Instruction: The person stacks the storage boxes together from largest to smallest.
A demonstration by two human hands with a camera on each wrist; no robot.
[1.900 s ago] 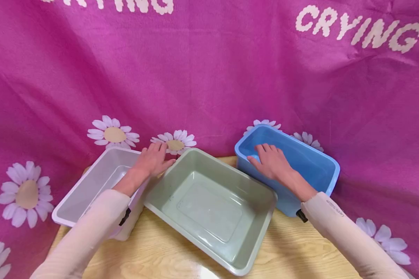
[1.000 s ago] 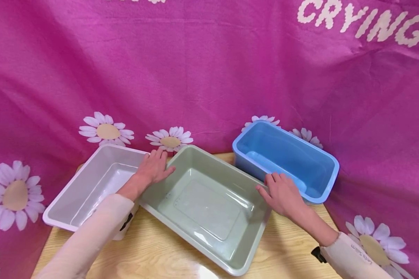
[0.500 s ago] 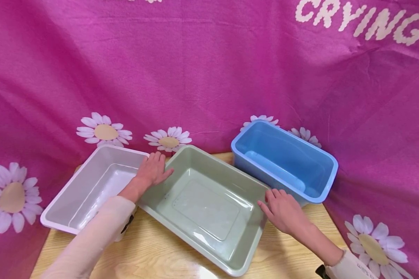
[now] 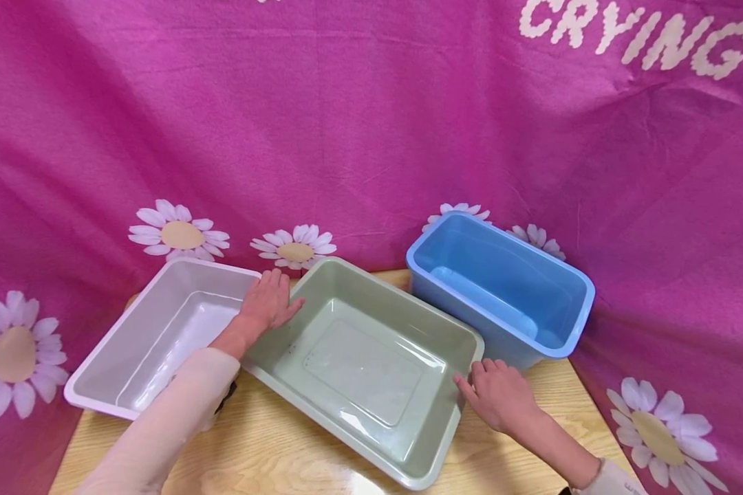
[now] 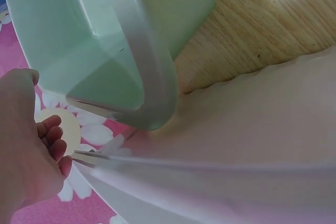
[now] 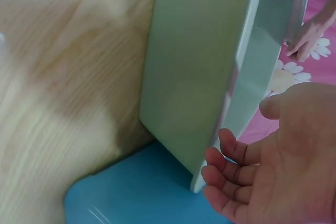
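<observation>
A green-grey plastic basin (image 4: 362,368) stands at an angle on the table between a lilac bin (image 4: 142,323) and a blue bin (image 4: 508,268). My left hand (image 4: 266,302) hovers where the lilac bin and basin meet, thumb spread toward the basin. In the left wrist view its fingers (image 5: 55,140) hang loosely curled, fingertips right at the lilac bin's rim. My right hand (image 4: 501,395) is beside the basin's right end. The right wrist view shows its relaxed fingers (image 6: 231,179) overlapping the basin's rim, with the thumb apart from them. All three containers hold nothing visible.
Bare wood-grain tabletop (image 4: 272,440) shows in front of the containers. Behind and around them hangs a magenta cloth (image 4: 359,137) with daisies and white lettering. The blue bin stands close against the basin's back right side.
My right hand has come from over the blue bin toward me, down to the basin's right rim. My left hand stays about where it was, and the view has shifted slightly.
</observation>
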